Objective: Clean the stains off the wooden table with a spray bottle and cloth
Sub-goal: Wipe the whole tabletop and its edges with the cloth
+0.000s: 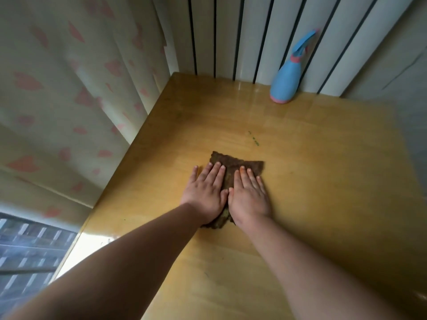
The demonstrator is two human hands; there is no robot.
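left forearm (115, 262): nearest the lens, bare, stretched from the lower left corner up toward the middle of the table (323, 181).
right forearm (312, 273): bare, reaching in from the lower right, angled inward so that the two wrists lie close together.
left hand (205, 192): palm down, fingers straight and close together, pressed flat on the left part of the cloth (233, 165); gripping nothing.
right hand (249, 195): palm down just beside the left, thumbs all but touching, fingers straight, flat on the right part of the cloth; no finger curled round it.
cloth: dark brown, rough-edged, spread flat near the middle of the table under both palms; far edge showing beyond the fingertips, ragged near edge between the wrists.
stain (255, 141): small green flecks on the wood, near the cloth's far edge, uncovered.
table: yellowish wood, glossy, bright glare at the near left edge.
spray bottle (285, 82): light blue with pink base and collar, upright at the far edge of the table against the wall panels (254, 31), well apart from both hands.
wall panels: pale vertical slats with dark gaps.
curtain (57, 88): cream with pink shapes, left of the table.
window (27, 245): lower left, buildings outside.
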